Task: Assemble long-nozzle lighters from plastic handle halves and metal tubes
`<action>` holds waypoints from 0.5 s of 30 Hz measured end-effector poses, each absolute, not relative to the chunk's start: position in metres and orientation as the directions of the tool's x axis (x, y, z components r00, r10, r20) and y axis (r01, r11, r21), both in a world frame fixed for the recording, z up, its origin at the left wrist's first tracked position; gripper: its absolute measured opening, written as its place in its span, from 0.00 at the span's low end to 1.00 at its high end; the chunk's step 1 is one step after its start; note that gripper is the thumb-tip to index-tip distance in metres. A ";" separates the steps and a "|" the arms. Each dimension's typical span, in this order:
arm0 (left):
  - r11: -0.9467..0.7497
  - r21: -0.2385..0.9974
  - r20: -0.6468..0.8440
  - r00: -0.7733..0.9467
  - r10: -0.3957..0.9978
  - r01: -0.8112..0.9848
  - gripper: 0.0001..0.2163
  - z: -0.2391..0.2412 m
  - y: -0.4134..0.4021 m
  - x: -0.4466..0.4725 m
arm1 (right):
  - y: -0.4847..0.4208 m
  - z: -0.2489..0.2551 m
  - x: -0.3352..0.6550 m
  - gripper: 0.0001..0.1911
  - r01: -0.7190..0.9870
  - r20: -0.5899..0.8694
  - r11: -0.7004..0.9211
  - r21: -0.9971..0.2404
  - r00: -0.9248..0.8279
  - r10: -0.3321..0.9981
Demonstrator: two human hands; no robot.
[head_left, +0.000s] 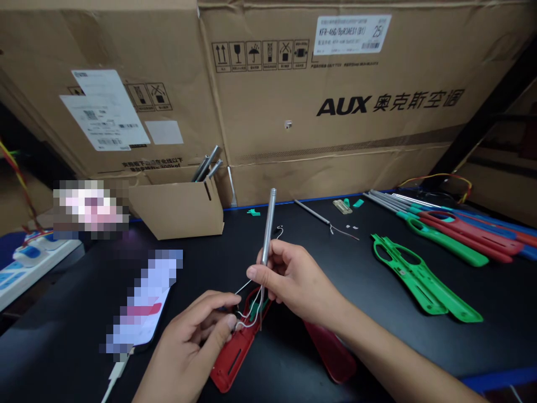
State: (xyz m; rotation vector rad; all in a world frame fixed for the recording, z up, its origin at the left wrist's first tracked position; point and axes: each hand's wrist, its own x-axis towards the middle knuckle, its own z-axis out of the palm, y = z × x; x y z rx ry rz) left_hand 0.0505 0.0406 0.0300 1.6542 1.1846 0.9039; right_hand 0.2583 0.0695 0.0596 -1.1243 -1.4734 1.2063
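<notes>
In my right hand (285, 271) is a slim metal tube (269, 224), pinched between thumb and fingers and standing nearly upright. White wires (254, 313) hang from its lower end and run to my left hand (205, 336). The left thumb and fingers are pinched around the wire ends, where a small dark part partly shows. Beneath both hands lies a red plastic handle half (230, 361) with a slot and a green piece (260, 308) inside its upper end. A second red handle half (331, 350) rests under my right forearm, partly hidden.
Green handle halves (423, 280) lie at right, before a row of finished-looking long-nosed lighters (470, 229). Another wired tube (312, 211) is farther back. A small carton (180, 210) holds metal tubes. At left are a phone (146, 308) on a cable and a power strip (37, 263).
</notes>
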 end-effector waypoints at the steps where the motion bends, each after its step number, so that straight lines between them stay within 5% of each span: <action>1: -0.129 0.950 0.046 0.279 0.959 0.284 0.07 0.028 0.041 0.050 | 0.069 0.059 0.258 0.10 0.104 0.083 0.104 -0.989 -0.185 0.979; 7: 0.009 0.984 -0.059 0.278 0.959 0.177 0.10 0.017 0.044 0.047 | 0.068 0.059 0.257 0.12 -0.093 -0.004 -0.031 -0.995 -0.273 0.962; 15: -0.001 0.980 -0.051 0.256 0.965 0.201 0.10 0.019 0.044 0.052 | 0.067 0.064 0.264 0.27 -0.278 -0.028 -0.167 -0.946 -0.442 0.897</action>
